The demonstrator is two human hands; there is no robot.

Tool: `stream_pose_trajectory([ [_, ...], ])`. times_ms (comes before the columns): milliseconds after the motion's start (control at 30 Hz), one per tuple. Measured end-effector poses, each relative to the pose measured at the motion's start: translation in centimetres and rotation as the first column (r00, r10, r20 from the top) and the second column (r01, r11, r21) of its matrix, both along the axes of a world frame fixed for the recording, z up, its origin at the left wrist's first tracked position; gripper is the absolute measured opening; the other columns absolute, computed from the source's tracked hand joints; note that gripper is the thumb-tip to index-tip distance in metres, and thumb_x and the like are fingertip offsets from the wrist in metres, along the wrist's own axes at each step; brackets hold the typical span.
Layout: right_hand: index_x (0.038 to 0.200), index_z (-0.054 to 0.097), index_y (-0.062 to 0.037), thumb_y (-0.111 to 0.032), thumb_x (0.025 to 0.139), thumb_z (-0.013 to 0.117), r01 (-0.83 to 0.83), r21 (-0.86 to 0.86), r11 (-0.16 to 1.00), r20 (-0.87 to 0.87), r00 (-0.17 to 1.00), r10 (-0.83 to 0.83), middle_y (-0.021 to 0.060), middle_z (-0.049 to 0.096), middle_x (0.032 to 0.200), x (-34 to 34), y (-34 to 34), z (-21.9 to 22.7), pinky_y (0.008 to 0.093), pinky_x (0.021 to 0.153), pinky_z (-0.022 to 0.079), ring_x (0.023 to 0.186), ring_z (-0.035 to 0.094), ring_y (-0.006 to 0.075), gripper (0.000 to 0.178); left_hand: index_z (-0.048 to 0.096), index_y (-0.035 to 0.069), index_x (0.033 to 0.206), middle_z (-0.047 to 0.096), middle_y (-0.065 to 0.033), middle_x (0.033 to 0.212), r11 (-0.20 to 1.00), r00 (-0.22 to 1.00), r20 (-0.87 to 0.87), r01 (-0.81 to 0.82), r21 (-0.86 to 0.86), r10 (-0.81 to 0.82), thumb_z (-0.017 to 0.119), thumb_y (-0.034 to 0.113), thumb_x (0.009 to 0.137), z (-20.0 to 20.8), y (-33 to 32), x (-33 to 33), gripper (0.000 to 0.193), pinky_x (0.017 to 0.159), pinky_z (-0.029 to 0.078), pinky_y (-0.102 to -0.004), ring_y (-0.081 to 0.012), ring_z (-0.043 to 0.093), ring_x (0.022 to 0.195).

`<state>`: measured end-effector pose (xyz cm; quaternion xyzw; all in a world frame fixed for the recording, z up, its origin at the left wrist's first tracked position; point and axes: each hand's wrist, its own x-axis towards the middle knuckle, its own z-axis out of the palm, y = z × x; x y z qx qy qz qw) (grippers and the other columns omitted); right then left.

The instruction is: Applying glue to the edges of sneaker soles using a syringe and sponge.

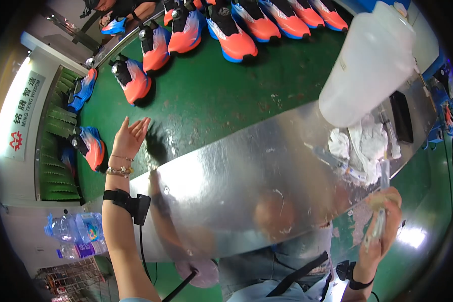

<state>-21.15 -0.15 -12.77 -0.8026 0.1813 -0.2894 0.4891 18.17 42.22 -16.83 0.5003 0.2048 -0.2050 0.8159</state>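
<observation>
My left hand (130, 137) is raised over the green work surface (206, 105), fingers stretched out and nothing in it. Its nearest shoes are an orange and blue running shoe (92, 149) to the left and another running shoe (134, 83) just beyond. Low on the right, my right hand (387, 216) is closed around a slim whitish tool (379, 224) whose exact kind I cannot make out. Close above that hand, at the edge of the metal plate (226, 176), lie a crumpled white cloth (370, 141) and a thin tool with a pointed tip (328, 157).
A large white plastic bottle (367, 65) stands at the right, beside a dark oblong object (401, 117). More running shoes (231, 40) line the far side. A person's arm (143, 10) shows at the far left. Water bottles (78, 227) are left of my forearm.
</observation>
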Motion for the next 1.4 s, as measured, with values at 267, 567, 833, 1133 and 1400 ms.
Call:
stream_pose_trajectory([
  [267,0.117,0.041,-0.0034,-0.049,0.077,0.045,-0.065,0.078,0.995,0.053,0.997,0.061,0.0202,0.038,0.119,0.4,-0.4,-2.3,0.0399,0.085,0.035,0.101,0.042,0.0281,0.061,0.041,0.000,0.124,0.051,-0.0125,0.122,0.942,0.908,0.324,-0.316,0.114,0.265,0.066,0.033,0.081,-4.7,-0.7,12.0,0.060,0.095,0.042,-0.0447,-0.0261,0.048,0.115],
  [567,0.116,0.042,-0.0013,-0.047,0.078,0.045,-0.105,0.241,0.965,0.207,0.977,0.054,0.0206,0.036,0.124,-0.8,-0.7,-2.1,0.0399,0.086,0.038,0.102,0.044,0.0272,0.060,0.044,-0.001,0.121,0.050,-0.0110,0.123,0.999,0.932,0.363,-0.029,0.025,0.018,0.055,0.023,0.089,-1.2,-0.5,-3.4,0.041,0.097,0.043,-0.0363,-0.0209,0.051,0.111],
  [833,0.108,0.051,0.0014,-0.029,0.075,0.053,-0.087,-0.119,0.989,0.227,0.967,0.113,0.0165,0.046,0.109,0.8,-1.4,-3.5,0.0363,0.087,0.034,0.101,0.044,0.0254,0.045,0.038,0.003,0.128,0.049,-0.0072,0.126,0.989,0.990,-0.020,-0.141,0.043,0.142,0.050,0.035,0.090,4.8,-0.2,-38.3,0.051,0.097,0.040,-0.0383,-0.0207,0.050,0.113],
  [1133,0.106,0.053,0.0022,-0.018,0.071,0.052,-0.124,0.003,0.992,0.258,0.959,0.119,0.0142,0.048,0.106,0.1,-0.2,-2.9,0.0343,0.090,0.030,0.103,0.042,0.0249,0.041,0.051,-0.008,0.112,0.059,-0.0113,0.105,0.830,0.939,0.343,-0.186,0.527,-0.007,0.057,0.022,0.088,4.3,3.3,-42.9,0.039,0.083,0.046,-0.0305,-0.0183,0.057,0.098],
  [1400,0.111,0.046,-0.0012,-0.033,0.086,0.042,-0.403,0.180,0.897,0.458,0.841,0.286,0.0129,0.043,0.104,-2.2,1.8,0.6,0.0381,0.080,0.039,0.087,0.045,0.0218,0.041,0.045,-0.002,0.115,0.057,-0.0100,0.099,0.824,0.576,0.813,-0.498,0.270,0.082,0.049,0.015,0.091,8.0,-4.9,-29.5,0.030,0.077,0.047,-0.0284,-0.0153,0.056,0.087],
])
